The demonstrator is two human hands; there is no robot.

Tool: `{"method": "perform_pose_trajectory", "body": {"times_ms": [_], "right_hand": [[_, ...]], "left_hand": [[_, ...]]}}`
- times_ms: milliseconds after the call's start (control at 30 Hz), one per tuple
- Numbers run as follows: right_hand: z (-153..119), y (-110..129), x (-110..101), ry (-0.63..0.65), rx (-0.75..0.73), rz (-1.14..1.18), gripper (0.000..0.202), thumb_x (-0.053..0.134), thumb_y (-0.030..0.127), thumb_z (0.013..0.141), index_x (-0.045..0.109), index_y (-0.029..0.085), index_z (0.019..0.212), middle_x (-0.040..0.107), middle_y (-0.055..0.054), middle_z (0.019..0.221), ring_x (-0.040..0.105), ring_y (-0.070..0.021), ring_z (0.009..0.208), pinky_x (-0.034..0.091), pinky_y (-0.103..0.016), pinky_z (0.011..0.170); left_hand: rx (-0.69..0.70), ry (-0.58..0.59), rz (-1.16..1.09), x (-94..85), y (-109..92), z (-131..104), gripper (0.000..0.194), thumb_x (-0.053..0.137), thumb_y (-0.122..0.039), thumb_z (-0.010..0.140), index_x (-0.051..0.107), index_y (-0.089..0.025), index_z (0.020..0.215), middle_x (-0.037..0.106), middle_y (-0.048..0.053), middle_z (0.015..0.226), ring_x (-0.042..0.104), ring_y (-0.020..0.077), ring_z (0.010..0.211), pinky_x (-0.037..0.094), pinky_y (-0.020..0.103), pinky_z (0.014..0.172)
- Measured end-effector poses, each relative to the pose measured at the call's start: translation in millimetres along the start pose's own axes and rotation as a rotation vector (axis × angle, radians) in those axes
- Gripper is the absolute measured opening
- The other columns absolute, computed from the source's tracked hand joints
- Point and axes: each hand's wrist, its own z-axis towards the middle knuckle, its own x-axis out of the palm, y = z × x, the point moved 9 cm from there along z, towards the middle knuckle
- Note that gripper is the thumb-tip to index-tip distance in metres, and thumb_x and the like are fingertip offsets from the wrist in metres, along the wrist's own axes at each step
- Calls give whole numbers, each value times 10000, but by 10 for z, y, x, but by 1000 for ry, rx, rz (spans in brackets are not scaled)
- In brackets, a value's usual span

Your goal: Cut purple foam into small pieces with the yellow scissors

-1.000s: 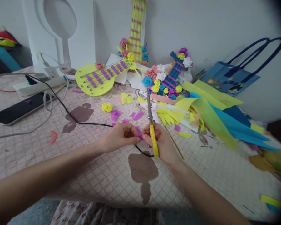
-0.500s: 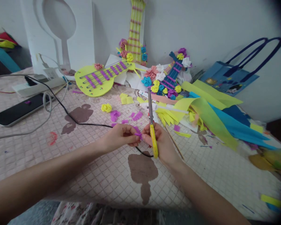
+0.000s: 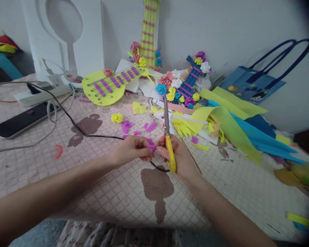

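One small strip of bright purple paper [image 3: 151, 147], seemingly folded or twisted, its exact shape partly hidden by fingers; pinched in the left hand [image 3: 134, 147], above the cream, diamond-patterned table [image 3: 113, 195]. One pair of yellow-handled scissors [image 3: 167, 130] with slim grey metal blades, pointing toward the far side; gripped in the right hand [image 3: 180, 155], fingertips beside the strip. Loose purple paper scraps [image 3: 126, 127] lie just beyond.

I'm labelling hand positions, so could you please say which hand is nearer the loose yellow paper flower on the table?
Left. The left hand is on the near side of the yellow flower, slightly to its right; the right hand, with scissors, is farther right.
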Motion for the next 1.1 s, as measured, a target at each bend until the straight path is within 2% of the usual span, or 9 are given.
{"method": "perform_pose_trajectory", "body": {"times_ms": [367,567,767,933,1100], "right_hand": [[4,11,39,68,1,-15,342,789,359,630,525,225,802,524,54,698,398,-87,518,308,-236,468],[32,-49,70,95,0,-13,385,815,340,597,489,234,771,546,54,695,478,-118,574,372,-256,535],[26,-53,15,33,10,-32,363,796,320,612,482,229,770,499,79,637,377,-80,481,299,-222,445],[11,-57,12,29,35,-10,340,798,320,623,515,220,781,521,70,638,398,-76,487,315,-214,443],[-7,-46,3,31,67,53,326,791,355,637,542,209,790,497,74,611,414,-73,475,330,-213,430]], "left_hand": [[15,4,59,-5,-27,1,158,717,-226,759,619,-114,707,686,13,638,635,97,590,511,215,613],[62,6,135,27,-60,-18,134,706,-166,739,595,-118,681,663,-1,627,596,77,587,452,178,565],[82,25,128,36,-64,-8,170,723,-245,768,619,-115,733,660,2,656,601,83,605,480,192,593],[67,33,124,26,-56,-3,232,713,-317,799,623,-110,742,693,35,710,646,105,653,518,215,643],[46,45,94,28,-72,-1,234,718,-323,797,627,-112,748,682,20,693,633,96,629,517,220,645]]}}
